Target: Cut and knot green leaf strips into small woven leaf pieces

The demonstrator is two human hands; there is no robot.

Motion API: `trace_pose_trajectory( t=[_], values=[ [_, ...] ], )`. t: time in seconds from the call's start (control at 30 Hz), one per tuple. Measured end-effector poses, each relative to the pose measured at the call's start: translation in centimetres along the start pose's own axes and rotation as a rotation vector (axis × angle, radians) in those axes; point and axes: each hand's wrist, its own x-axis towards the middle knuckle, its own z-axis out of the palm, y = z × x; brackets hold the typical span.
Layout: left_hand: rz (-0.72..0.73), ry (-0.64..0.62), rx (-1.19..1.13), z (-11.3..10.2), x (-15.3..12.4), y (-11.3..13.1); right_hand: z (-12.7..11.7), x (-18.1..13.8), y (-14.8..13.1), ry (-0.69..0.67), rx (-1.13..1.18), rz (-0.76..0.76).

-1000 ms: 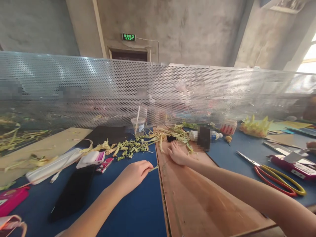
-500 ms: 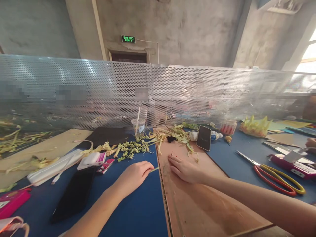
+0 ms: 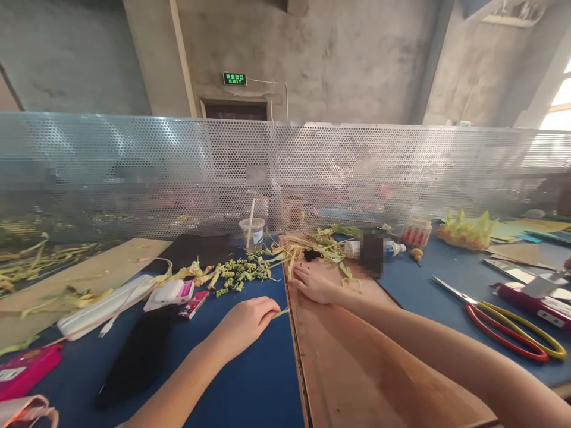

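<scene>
My left hand (image 3: 250, 321) is closed above the blue tabletop (image 3: 241, 392), and a thin green leaf strip (image 3: 281, 312) pokes out from its fingertips. On the brown wooden board (image 3: 357, 380), my right hand (image 3: 314, 285) lies low with its fingers stretched out, close to a dried yellowish leaf (image 3: 293, 261). Nothing shows in that hand, though its underside is hidden. Beyond both hands is a pile of small knotted green pieces (image 3: 241, 272), with withered stalks and leaves (image 3: 328, 242) to its right.
At left are a dark phone (image 3: 136, 356), a white power strip (image 3: 104, 306) and a pink box (image 3: 29, 371). Scissors (image 3: 495, 321) lie open at right. A plastic cup with a straw (image 3: 252, 233) stands before the perforated metal screen (image 3: 357, 178).
My right hand has slid forward and left over the board, towards the dried leaf. My left hand keeps its hold on the leaf strip. The camera view has shifted slightly.
</scene>
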Motion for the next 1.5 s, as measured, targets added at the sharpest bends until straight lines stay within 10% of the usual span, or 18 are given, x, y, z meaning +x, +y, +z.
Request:
trace_pose_trajectory(
  t=[0.27, 0.6, 0.97, 1.3, 1.5],
  values=[
    [0.027, -0.018, -0.002, 0.2, 0.0, 0.0, -2.8, -9.4, -1.0, 0.004, 0.096, -0.029],
    [0.016, 0.016, -0.002, 0.3, 0.0, -0.3, -2.4, -7.8, -0.5, -0.035, 0.007, 0.032],
    [0.035, -0.012, -0.016, 0.2, 0.1, -0.1, -4.9, -18.4, -2.4, -0.006, -0.062, 0.031],
    [0.019, -0.009, -0.032, 0.1, 0.1, 0.0, -3.1, -13.0, -1.5, -0.027, -0.133, 0.018],
    [0.01, -0.001, -0.043, 0.4, 0.2, -0.2, -3.1, -16.0, -2.0, -0.072, -0.094, 0.08]
  ],
)
